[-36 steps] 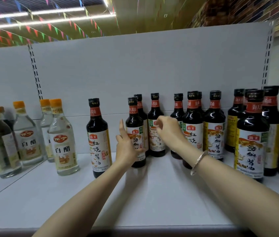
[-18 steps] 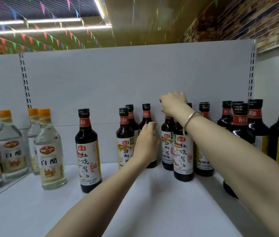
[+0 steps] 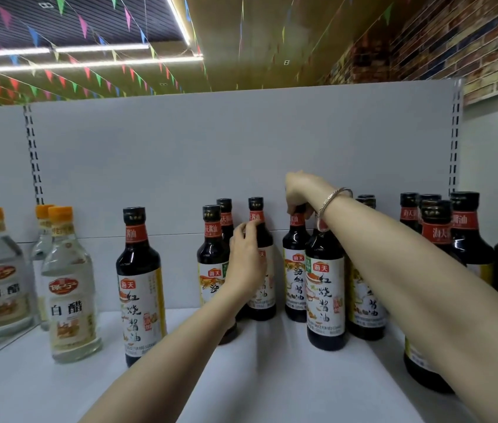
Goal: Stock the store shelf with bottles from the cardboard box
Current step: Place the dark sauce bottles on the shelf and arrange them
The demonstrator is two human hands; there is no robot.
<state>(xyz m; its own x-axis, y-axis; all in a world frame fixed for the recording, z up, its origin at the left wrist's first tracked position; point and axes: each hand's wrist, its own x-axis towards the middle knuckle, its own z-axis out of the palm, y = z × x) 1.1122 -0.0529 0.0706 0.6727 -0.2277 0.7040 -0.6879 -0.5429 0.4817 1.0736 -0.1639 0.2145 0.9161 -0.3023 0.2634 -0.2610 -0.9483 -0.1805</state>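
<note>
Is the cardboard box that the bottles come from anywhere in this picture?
No: only the white shelf, its dark sauce bottles and clear vinegar bottles, and the two hands show.

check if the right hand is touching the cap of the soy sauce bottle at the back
Touching. The head view shows the right hand curled over the top of the back soy sauce bottle, its fingers covering the cap.

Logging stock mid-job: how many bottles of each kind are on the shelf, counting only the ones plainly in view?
Dark sauce bottles: 12
Clear vinegar bottles: 3
Total: 15
The blurred far-left edge is not counted.
</note>
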